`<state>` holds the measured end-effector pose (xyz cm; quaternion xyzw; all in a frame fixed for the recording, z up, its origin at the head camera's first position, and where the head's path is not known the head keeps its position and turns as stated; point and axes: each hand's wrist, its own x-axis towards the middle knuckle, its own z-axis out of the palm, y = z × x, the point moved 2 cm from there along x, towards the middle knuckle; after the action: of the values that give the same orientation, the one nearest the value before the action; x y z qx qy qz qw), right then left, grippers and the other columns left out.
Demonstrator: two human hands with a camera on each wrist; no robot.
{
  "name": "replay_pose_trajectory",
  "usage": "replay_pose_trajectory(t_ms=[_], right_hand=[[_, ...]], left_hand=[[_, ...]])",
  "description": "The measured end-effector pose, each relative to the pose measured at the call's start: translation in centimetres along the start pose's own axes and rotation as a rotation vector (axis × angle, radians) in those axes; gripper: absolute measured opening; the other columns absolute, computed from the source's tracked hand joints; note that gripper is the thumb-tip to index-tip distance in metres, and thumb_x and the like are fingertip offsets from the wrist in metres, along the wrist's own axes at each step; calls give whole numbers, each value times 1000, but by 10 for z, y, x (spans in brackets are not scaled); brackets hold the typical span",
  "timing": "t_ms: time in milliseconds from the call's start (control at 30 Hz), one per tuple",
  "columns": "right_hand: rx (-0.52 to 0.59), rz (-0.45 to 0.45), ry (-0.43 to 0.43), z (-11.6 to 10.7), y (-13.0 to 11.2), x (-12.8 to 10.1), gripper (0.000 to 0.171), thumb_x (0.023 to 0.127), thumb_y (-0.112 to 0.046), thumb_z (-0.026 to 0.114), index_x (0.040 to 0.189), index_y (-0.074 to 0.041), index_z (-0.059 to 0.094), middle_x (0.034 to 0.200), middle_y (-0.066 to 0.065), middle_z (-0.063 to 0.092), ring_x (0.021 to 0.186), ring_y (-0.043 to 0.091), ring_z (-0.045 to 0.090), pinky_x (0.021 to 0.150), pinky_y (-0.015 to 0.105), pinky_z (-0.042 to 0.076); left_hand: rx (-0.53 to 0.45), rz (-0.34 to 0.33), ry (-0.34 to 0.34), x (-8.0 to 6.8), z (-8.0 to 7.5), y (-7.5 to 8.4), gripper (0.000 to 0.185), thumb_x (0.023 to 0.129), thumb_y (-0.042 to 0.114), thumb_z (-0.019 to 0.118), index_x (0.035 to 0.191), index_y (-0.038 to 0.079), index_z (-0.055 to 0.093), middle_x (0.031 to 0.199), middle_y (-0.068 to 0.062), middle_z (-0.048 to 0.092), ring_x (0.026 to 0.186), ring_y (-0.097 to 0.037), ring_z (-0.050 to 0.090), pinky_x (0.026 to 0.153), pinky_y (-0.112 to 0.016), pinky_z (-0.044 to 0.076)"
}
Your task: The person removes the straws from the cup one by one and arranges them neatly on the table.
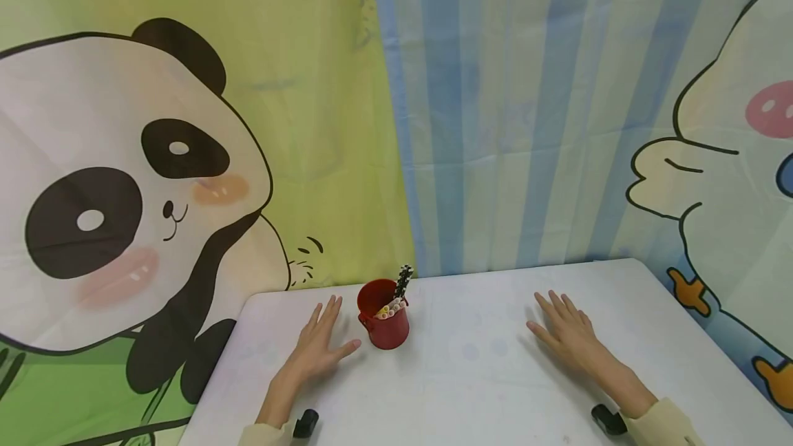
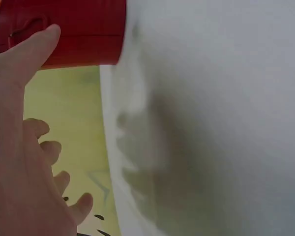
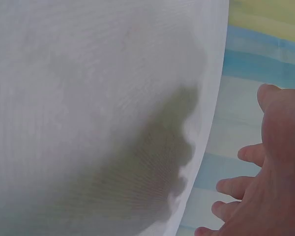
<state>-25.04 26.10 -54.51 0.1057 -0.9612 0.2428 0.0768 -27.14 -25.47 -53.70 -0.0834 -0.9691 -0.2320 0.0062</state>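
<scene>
**Cup sitting close to left thumb: tip risk**

Risk first. The red cup (image 1: 385, 324) is standing upright at lower centre of the head view, near the back edge of the table (image 1: 471, 377), and it is carrying a bundle of straws or sticks (image 1: 392, 308) plus one dark speckled stick (image 1: 403, 281) that is poking well above the rim. That is making it top-heavy, in my judgement. The left hand (image 1: 319, 346) is lying just beside it, thumb pointing at the cup's base. Any sideways sweep of that thumb is likely knocking the cup over and spilling the contents toward the backdrop. A grab at the rim instead of the body is also likely bending the tall stick or tilting the cup.

Hands:
- Left hand is resting flat on the table, fingers straight and spread wide, holding nothing. In the left wrist view the thumb (image 2: 37, 46) is appearing right against the cup (image 2: 64, 29) at upper left of frame; probably a small gap remains, since the head view is showing table between them, but the close view is too foreshortened to be sure.
- Right hand (image 1: 570, 329) is lying flat at lower right of the head view, well apart from the cup, fingers straight and slightly fanned, holding nothing. The right wrist view is showing only its fingers (image 3: 246, 187) at the right edge.
</scene>
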Motion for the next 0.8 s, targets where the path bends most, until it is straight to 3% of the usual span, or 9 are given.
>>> replay_pose_trajectory(t_ms=[167,500,800], right_hand=[[8,-1,-4,3,-5,1,72,100,-48,56,154,-5,37,158,34,27,144,58,21,108,77,17],[33,-11,-19,11,-19,6,72,100,-49,55,154,-5,37,159,32,27,145,57,20,109,76,17],[43,-36,-14,20,-32,11,70,100,-48,55,154,-7,38,159,30,29,146,55,20,110,75,18]], left_hand=[[-92,67,-20,3,-10,17,103,83,64,70,162,30,14,170,2,13,157,-34,3,115,-75,15],[-141,142,-80,23,-23,52,107,79,75,66,161,39,8,169,12,8,158,-27,0,116,-75,13],[-154,136,-127,37,-20,57,105,78,73,68,160,41,10,169,13,7,158,-25,-2,115,-75,15]])
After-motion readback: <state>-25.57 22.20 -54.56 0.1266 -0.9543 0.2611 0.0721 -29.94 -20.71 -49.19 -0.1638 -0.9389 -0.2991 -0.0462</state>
